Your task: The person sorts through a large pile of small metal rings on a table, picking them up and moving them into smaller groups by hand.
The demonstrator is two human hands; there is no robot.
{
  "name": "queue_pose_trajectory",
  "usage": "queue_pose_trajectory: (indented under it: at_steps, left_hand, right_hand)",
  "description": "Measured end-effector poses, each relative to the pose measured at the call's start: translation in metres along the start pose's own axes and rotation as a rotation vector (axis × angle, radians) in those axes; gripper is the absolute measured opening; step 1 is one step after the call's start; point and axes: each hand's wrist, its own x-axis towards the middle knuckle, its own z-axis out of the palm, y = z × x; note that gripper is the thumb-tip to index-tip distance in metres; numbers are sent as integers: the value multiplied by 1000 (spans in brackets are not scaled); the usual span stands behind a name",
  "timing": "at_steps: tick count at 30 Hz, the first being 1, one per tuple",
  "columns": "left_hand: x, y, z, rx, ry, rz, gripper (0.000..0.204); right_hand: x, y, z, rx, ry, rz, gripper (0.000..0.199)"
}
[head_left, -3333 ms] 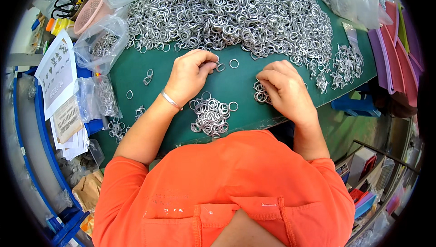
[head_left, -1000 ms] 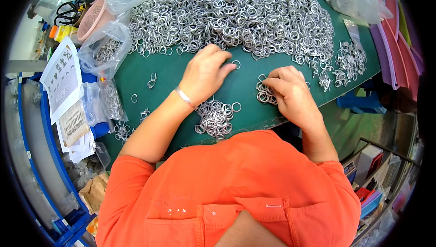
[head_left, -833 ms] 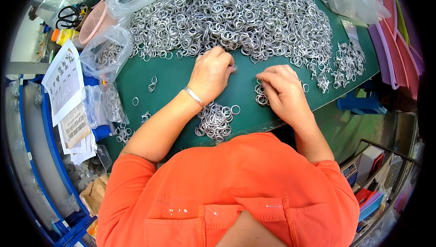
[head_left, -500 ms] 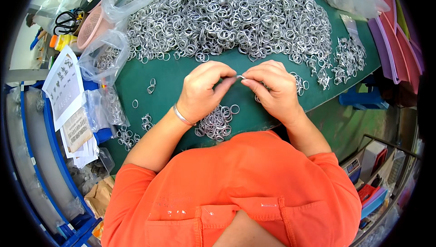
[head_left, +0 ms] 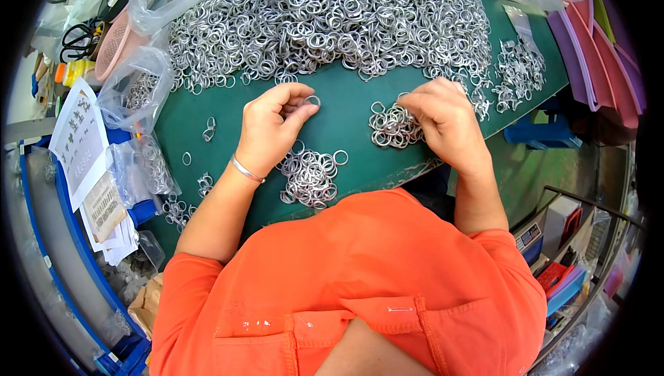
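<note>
The person in the orange shirt [head_left: 360,286] leans over a green table [head_left: 207,148] strewn with small silver rings. The left hand [head_left: 273,127] is lifted slightly off the table, thumb and forefinger pinched on a single ring [head_left: 313,101], the other fingers curled loosely under. A thin bracelet [head_left: 247,169] circles that wrist. The right hand [head_left: 446,120] rests palm down to the right, its fingers bent and touching a small cluster of rings [head_left: 391,127] that lies just left of it; whether it grips any one of them I cannot tell.

Near the person's chest, between the two forearms, sits another little pile of rings [head_left: 310,177]. Far across the table spreads a big heap of rings [head_left: 332,16], reaching almost from edge to edge. At the far left lie clear plastic bags [head_left: 135,89], some holding rings, with a pink basket [head_left: 114,44] and scissors [head_left: 76,37] beyond them. Printed paper sheets [head_left: 79,137] hang over the left edge. On the right stand purple and pink trays [head_left: 595,37].
</note>
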Motion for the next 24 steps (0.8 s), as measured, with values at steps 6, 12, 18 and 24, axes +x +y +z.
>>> queue_pose_trajectory:
  at_steps: [6,12,18,24]
  left_hand:
    - [-3,14,5,-658,-176,-381,14]
    - [-9,22,7,-903,-305,-492,15]
    - [2,11,-3,97,26,91,13]
    - [17,-12,-5,650,165,328,23]
  right_hand:
    - [6,-12,13,88,-8,-29,17]
    - [25,-41,44,464,67,-65,21]
    - [18,-35,39,624,49,76,13]
    - [5,-29,23,764,-35,215,13]
